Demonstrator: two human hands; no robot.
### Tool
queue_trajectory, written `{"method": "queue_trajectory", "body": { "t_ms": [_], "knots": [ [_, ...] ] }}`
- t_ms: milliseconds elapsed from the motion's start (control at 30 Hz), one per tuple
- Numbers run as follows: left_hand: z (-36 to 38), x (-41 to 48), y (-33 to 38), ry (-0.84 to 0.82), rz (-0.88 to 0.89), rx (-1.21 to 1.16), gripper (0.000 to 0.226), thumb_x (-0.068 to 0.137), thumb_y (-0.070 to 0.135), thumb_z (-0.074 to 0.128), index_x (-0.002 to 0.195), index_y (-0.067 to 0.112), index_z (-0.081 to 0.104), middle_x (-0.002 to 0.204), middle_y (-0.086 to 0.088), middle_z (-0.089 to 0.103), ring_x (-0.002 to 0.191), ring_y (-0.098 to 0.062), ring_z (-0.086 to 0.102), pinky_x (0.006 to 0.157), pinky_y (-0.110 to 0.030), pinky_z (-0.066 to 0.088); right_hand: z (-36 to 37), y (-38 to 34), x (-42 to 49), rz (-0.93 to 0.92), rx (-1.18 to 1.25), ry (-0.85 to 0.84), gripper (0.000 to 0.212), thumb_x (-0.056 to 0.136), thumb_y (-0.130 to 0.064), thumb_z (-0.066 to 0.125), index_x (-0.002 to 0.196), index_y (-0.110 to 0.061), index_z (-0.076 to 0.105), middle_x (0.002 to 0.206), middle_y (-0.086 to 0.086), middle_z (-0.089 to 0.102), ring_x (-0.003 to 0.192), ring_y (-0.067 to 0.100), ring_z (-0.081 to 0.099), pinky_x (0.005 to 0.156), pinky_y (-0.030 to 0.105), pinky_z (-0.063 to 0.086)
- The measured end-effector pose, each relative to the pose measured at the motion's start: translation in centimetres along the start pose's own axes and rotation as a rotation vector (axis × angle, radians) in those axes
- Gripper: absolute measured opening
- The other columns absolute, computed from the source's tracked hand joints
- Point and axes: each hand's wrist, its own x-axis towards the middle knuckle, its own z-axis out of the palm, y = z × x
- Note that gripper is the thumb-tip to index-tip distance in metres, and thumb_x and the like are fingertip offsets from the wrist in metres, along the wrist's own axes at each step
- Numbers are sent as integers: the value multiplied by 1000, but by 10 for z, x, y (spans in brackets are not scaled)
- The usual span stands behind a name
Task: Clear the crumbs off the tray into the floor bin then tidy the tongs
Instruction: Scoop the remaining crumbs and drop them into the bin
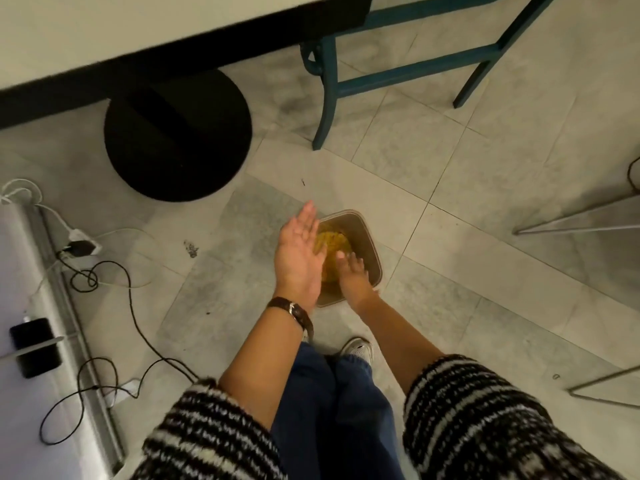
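Head cam looks straight down: the person's left hand (299,251) is flat, palm up, fingers pressed together, holding nothing. The right hand (353,271) dips over the bin (367,244) on the tiled floor (485,188), fingers loosely spread, empty too. Yellowish scraps (334,242) sit inside the bin.

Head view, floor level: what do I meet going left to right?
Tangled black cable → round black table base → left hand → right hand over the floor bin → metal frame legs.
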Motion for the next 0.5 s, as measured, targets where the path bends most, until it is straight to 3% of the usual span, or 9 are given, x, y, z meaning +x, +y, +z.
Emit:
{"method": "queue_trajectory", "body": {
  "t_ms": [67, 133, 200, 267, 333, 400, 433, 500],
  "knots": [
    [3, -29, -10, -101, 27, 263, 43, 95, 47, 30, 136, 41, 39, 146, 14, 35, 133, -3, 32, 106, -29, 26, -8, -13, -30, 6, 566, -207, 72, 91, -65, 19, 145, -20, 31, 152, 10, 31, 139, 29, 30, 112, 44, 23],
    [-5, -56, -22, -206, 16, 583, 48, 88, 58, 33, 134, 47, 38, 151, 10, 32, 140, -12, 28, 115, -41, 20, -23, -31, -77, -19, 1038, -361, 85, 83, -75, 21, 141, -16, 39, 145, 14, 41, 133, 31, 39, 113, 45, 26],
    [-23, -76, -16, -178, -68, 975, 54, 89, 58, 33, 139, 39, 34, 156, 1, 22, 145, -25, 16, 117, -53, 7, -44, -51, -133, -160, 1162, -372, 79, 86, -71, 21, 140, -17, 40, 146, 11, 41, 133, 28, 38, 114, 44, 23],
    [-33, -104, 17, -155, -122, 1239, 48, 92, 47, 43, 137, 29, 43, 154, -5, 23, 144, -30, 14, 116, -52, 3, -67, -71, -195, -384, 970, -275, 63, 93, -59, 24, 140, -20, 41, 149, 6, 38, 137, 22, 32, 117, 42, 16],
    [-24, -146, 62, -131, -29, 1047, 43, 90, 38, 51, 128, 20, 52, 139, -3, 44, 130, -21, 38, 114, -37, 20, -86, -84, -249, -521, 704, -194, 54, 98, -46, 26, 142, -17, 38, 150, 3, 37, 140, 18, 29, 119, 41, 13],
    [-10, -195, 109, -83, 37, 898, 35, 94, 23, 49, 127, 13, 53, 124, 2, 51, 113, -9, 44, 94, -14, 30, -101, -91, -298, -557, 487, -217, 51, 99, -43, 27, 141, -17, 39, 146, 1, 42, 134, 17, 36, 116, 38, 20],
    [-5, -218, 130, -76, 100, 896, 35, 95, 20, 47, 128, 11, 52, 120, 5, 50, 110, -6, 43, 87, -10, 29, -108, -94, -321, -572, 391, -227, 49, 99, -43, 28, 139, -19, 42, 143, 1, 46, 129, 16, 41, 111, 38, 25],
    [-2, -261, 163, -83, 201, 902, 35, 97, 22, 44, 130, 14, 52, 121, 8, 49, 112, -3, 41, 89, -11, 28, -121, -95, -361, -614, 243, -211, 44, 98, -43, 33, 133, -22, 48, 134, -2, 54, 119, 14, 51, 104, 35, 33]
  ]
}}
